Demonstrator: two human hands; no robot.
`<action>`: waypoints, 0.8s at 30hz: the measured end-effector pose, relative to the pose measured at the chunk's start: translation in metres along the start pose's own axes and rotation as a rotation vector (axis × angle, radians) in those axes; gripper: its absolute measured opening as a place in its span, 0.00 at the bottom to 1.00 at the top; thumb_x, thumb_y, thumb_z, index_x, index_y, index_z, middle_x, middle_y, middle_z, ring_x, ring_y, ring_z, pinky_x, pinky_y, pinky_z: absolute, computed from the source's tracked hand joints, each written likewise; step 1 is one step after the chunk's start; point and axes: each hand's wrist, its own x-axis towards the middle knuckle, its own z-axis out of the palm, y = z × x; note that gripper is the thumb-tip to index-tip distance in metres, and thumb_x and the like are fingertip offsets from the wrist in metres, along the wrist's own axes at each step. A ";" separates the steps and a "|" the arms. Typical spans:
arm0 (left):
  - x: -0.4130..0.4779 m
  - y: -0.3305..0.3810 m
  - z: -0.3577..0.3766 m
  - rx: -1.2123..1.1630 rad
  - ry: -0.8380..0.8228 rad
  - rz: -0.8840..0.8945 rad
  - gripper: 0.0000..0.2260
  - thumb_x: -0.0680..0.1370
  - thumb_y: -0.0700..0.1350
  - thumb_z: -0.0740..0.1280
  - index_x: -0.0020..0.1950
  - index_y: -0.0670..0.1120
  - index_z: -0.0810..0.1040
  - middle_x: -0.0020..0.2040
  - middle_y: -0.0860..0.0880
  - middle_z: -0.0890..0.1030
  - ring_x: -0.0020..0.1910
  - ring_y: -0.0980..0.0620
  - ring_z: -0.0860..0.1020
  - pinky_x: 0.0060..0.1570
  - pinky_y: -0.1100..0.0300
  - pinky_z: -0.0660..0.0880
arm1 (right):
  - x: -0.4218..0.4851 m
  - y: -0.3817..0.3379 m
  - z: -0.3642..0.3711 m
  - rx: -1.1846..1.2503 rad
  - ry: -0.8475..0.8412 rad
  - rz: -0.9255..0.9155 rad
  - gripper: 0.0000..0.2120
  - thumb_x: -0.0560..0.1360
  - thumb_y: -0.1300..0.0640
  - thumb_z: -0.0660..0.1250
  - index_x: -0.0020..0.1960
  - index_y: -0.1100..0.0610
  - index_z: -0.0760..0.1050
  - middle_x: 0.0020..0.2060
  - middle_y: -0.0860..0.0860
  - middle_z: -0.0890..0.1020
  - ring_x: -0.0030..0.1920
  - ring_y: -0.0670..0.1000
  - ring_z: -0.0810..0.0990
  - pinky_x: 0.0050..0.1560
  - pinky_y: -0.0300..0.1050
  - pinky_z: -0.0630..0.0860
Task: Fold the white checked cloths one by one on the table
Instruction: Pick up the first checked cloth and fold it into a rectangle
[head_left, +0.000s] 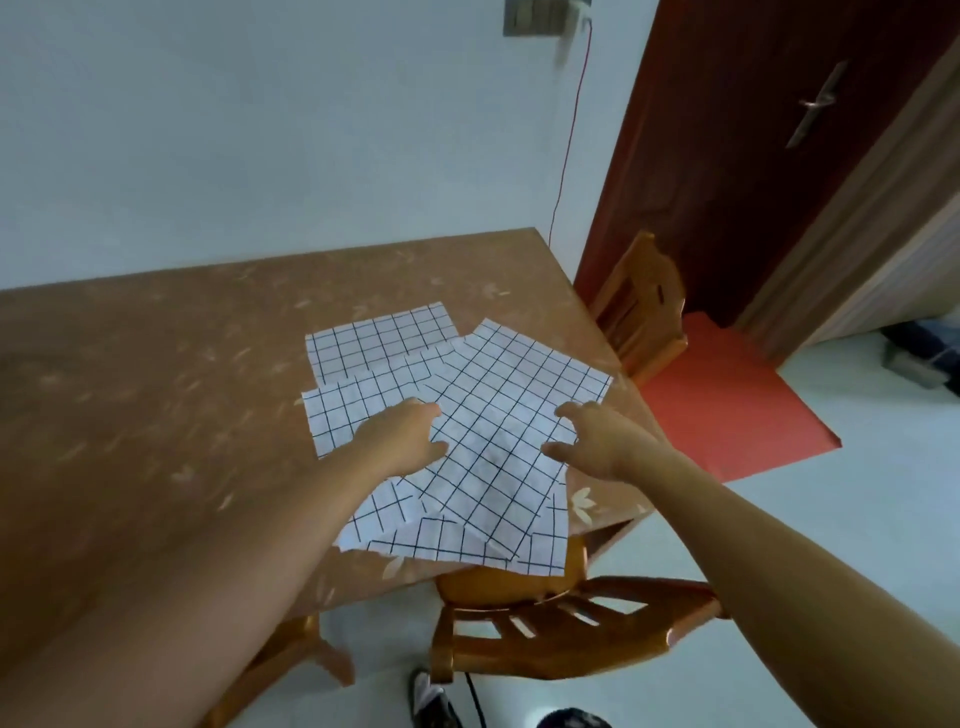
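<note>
Hovering loose-fingered over either side of the top cloth (498, 431), which lies askew on the pile (379, 338) at the counter's (156, 364) near right corner, the left hand (402, 439) and right hand (592, 441) grip nothing and should pinch only that layer.

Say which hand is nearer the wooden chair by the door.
Right. The right hand is at the right edge of the top checked cloth, toward the wooden chair by the door; the left hand is at its left edge, farther off.
</note>
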 end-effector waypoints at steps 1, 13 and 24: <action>0.010 -0.004 0.003 -0.004 -0.014 0.009 0.28 0.80 0.57 0.65 0.78 0.51 0.65 0.75 0.48 0.68 0.65 0.46 0.75 0.58 0.51 0.75 | 0.009 0.002 0.003 0.005 -0.014 0.015 0.36 0.80 0.37 0.65 0.81 0.52 0.61 0.73 0.58 0.72 0.70 0.61 0.75 0.69 0.59 0.73; 0.144 -0.030 0.057 0.003 -0.111 0.029 0.28 0.81 0.53 0.65 0.79 0.48 0.63 0.75 0.46 0.67 0.71 0.44 0.69 0.65 0.44 0.73 | 0.135 0.045 0.061 -0.037 -0.130 0.090 0.41 0.79 0.32 0.63 0.82 0.54 0.55 0.78 0.58 0.64 0.78 0.64 0.64 0.71 0.65 0.71; 0.249 -0.023 0.098 0.161 -0.161 0.105 0.37 0.79 0.46 0.70 0.83 0.49 0.53 0.84 0.46 0.48 0.82 0.45 0.50 0.71 0.42 0.68 | 0.226 0.073 0.144 -0.108 -0.173 0.049 0.49 0.79 0.31 0.60 0.84 0.58 0.38 0.82 0.61 0.34 0.83 0.62 0.34 0.81 0.65 0.45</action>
